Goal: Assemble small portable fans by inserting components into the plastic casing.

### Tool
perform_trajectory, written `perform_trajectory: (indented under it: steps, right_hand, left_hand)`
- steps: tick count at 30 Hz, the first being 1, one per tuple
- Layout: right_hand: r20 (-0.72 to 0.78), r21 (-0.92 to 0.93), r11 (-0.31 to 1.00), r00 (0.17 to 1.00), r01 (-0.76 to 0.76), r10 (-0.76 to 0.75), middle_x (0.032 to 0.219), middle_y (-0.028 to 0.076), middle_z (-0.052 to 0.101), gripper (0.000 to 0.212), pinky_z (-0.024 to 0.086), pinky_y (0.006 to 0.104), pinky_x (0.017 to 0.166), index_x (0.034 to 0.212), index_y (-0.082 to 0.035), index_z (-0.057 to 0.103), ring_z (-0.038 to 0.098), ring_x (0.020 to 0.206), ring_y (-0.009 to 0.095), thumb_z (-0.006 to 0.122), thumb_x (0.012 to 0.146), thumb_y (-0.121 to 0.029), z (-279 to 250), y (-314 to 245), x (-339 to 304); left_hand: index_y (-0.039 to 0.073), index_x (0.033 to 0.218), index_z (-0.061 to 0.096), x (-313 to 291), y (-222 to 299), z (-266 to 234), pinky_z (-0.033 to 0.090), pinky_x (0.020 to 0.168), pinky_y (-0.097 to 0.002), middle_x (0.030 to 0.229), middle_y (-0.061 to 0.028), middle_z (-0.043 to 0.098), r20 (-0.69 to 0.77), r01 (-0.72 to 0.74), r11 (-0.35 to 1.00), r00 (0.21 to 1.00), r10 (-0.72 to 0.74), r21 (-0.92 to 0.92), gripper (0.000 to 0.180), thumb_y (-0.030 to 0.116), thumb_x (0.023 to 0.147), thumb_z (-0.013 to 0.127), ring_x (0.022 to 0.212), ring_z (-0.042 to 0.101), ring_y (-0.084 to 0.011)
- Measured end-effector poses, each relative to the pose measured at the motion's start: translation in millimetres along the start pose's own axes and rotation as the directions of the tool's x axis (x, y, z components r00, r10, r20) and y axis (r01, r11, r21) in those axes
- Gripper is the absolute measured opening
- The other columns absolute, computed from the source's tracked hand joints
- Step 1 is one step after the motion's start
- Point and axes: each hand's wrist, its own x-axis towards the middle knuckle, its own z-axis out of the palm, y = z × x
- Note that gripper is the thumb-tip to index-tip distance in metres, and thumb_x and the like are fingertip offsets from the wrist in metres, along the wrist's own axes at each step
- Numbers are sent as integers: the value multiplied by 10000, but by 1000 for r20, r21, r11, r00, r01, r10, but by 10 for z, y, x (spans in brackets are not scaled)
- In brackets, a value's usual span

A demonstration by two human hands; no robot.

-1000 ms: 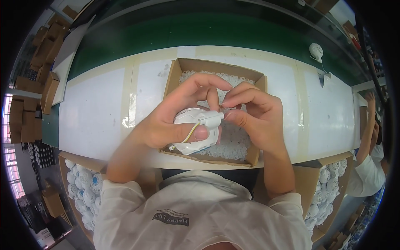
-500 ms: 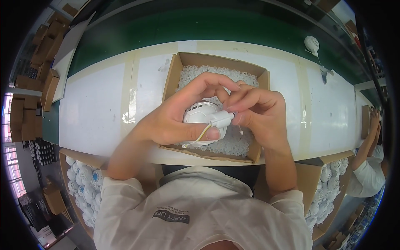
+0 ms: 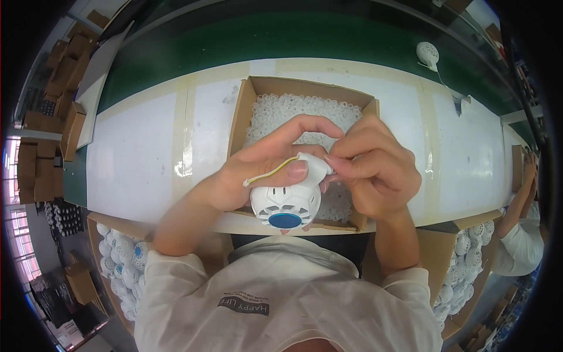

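Housing (image 3: pixel 285 202) newly turned toward lettered shirt (image 3: pixel 305 293)

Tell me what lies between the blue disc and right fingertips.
Head view shows the slotted white body, then its neck, between disc and right fingertips.

Open lanes either side, a crowded middle.
The white tabletop (image 3: pixel 135 146) leaves wide flat room at left of the frame, and again right of the cardboard box (image 3: pixel 238 123); a thin cord (image 3: pixel 444 83) crosses at upper right. At centre, the left hand (image 3: pixel 245 167), right hand (image 3: pixel 382 167) and white device (image 3: pixel 287 202) block the box's middle, its far strip reachable from above. Filled cartons (image 3: pixel 132 226) stand lower left and lower right.
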Motion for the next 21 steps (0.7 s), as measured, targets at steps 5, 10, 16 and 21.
perform_trajectory:
  steps: [5, 10, 16, 21]
  right_hand:
    - [78, -210, 971, 992, 114, -99, 824, 98, 687, 214, 414, 297, 561, 774, -18, 671, 541, 648, 207, 747, 648, 138, -74, -15, 11]
    - [149, -243, 970, 989, 33, 4, 809, 98, 682, 214, 427, 303, 592, 813, -16, 689, 547, 664, 210, 761, 653, 106, -103, -35, 9]
    - [55, -153, 960, 968, -236, 246, 885, 104, 679, 149, 446, 318, 693, 830, -20, 708, 560, 772, 236, 764, 702, 32, 28, -67, 112]
    - [203, -715, 685, 896, -141, 395, 931, 91, 651, 110, 469, 375, 766, 820, -40, 714, 584, 877, 279, 767, 725, -36, 80, 134, -100]
  left_hand:
    - [91, 1492, 332, 24, -12, 13, 473, 891, -265, 1155, -108, 610, -11, 90, 996, 996, -90, -17, 619, 317, 995, 623, 1081, 578, -146]
    - [114, 1516, 331, 53, 132, 41, 471, 914, -271, 1174, -97, 613, -121, 193, 970, 977, -176, 147, 641, 306, 989, 640, 1105, 575, -156]
    - [109, 1508, 370, 29, 67, -170, 475, 942, -295, 1204, -103, 607, -111, -33, 937, 991, 76, 347, 615, 303, 986, 631, 1139, 587, -184]
    - [77, 1502, 393, 59, 19, -394, 519, 953, -378, 1254, -119, 591, -207, -259, 956, 936, 284, 142, 570, 322, 1013, 555, 1137, 622, -261]
